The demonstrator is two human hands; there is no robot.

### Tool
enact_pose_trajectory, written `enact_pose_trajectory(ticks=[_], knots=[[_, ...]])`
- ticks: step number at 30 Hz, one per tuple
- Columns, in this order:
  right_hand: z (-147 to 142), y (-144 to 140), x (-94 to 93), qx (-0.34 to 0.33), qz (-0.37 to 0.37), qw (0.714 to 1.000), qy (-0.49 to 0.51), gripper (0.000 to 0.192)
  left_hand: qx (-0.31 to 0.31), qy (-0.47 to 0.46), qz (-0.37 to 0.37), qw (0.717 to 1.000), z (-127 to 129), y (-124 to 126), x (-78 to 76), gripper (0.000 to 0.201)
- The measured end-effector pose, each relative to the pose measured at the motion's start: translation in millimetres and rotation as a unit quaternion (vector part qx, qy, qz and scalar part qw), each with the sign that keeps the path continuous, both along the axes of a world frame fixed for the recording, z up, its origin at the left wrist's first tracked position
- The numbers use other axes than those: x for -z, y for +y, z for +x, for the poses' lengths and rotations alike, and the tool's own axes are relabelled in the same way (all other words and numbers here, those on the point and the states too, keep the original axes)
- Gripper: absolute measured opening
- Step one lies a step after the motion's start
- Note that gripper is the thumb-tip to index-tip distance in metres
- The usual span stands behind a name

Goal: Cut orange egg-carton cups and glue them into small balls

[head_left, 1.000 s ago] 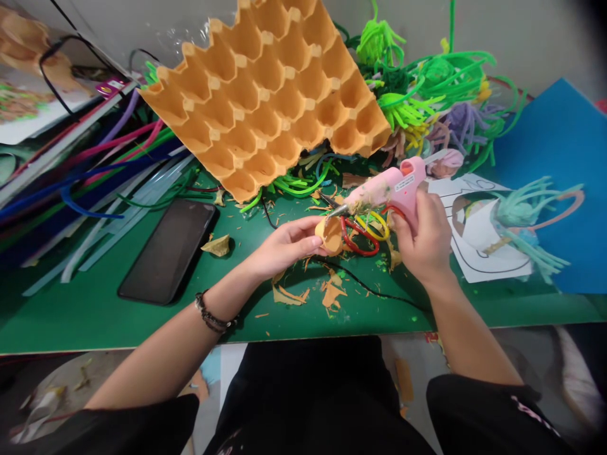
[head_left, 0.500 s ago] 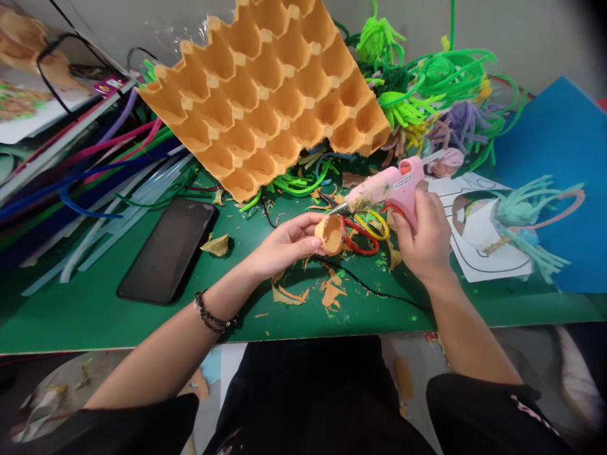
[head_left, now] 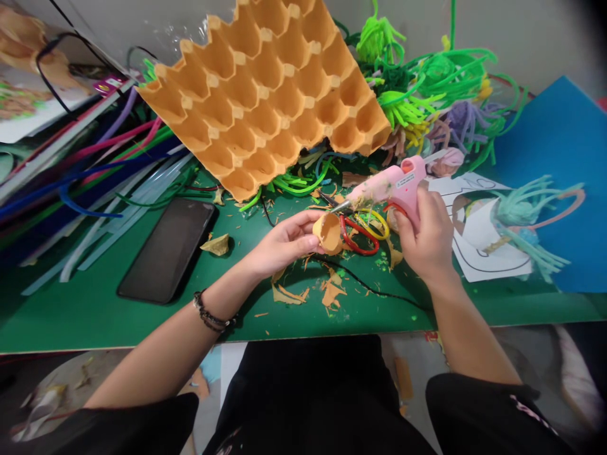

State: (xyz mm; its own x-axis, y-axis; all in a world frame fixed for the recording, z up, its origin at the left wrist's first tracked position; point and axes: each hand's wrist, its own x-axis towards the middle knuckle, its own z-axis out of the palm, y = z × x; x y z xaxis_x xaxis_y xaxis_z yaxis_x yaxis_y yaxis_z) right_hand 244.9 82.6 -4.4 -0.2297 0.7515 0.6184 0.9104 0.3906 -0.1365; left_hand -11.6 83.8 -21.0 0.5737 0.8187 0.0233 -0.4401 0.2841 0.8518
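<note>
Between the thumb and fingers of my left hand (head_left: 287, 245) is a small egg carton cup (head_left: 331, 234), its open side turned toward me and to the right. My right hand (head_left: 429, 234) is wrapped round the handle of a pink glue gun (head_left: 397, 183). The gun points down and left, and its metal nozzle is close to the cup's upper rim; whether they touch I cannot tell. Scissors (head_left: 363, 239) with red handles lie just behind and right of the cup, partly hidden. Yellow handles (head_left: 375, 222) show beside them.
A large egg tray (head_left: 275, 88) leans at the back. A phone (head_left: 168, 249) and clear glue sticks (head_left: 137, 215) lie left. Green pipe cleaners (head_left: 427, 82) are heaped back right, near blue card (head_left: 545, 145). Carton scraps (head_left: 332, 294) and a black cord (head_left: 365, 287) lie in front.
The glue gun's nozzle has shifted slightly right and up along the cup's rim, with my right hand moving a little right. My left hand and the cup have hardly moved.
</note>
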Motion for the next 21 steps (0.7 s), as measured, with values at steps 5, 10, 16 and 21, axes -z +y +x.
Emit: enact_pose_trajectory(ticks=[5, 10, 16, 21], knots=[[0.7, -0.4, 0.3, 0.003, -0.012, 1.0, 0.003, 0.042, 0.003, -0.001, 0.0, 1.0, 0.0, -0.3, -1.7, 0.039], [2.5, 0.8, 1.9, 0.005, -0.015, 1.0, -0.001, 0.043, -0.001, 0.017, 0.009, 1.0, -0.4, -0.6, -2.6, 0.042], [4.4, 2.2, 3.3, 0.008, -0.019, 1.0, -0.008, 0.043, 0.0, 0.007, 0.008, 1.0, -0.4, -0.3, -2.1, 0.039], [5.3, 3.1, 3.6, 0.007, -0.025, 1.0, -0.004, 0.044, -0.011, -0.002, 0.004, 1.0, 0.1, -0.8, -3.6, 0.037]])
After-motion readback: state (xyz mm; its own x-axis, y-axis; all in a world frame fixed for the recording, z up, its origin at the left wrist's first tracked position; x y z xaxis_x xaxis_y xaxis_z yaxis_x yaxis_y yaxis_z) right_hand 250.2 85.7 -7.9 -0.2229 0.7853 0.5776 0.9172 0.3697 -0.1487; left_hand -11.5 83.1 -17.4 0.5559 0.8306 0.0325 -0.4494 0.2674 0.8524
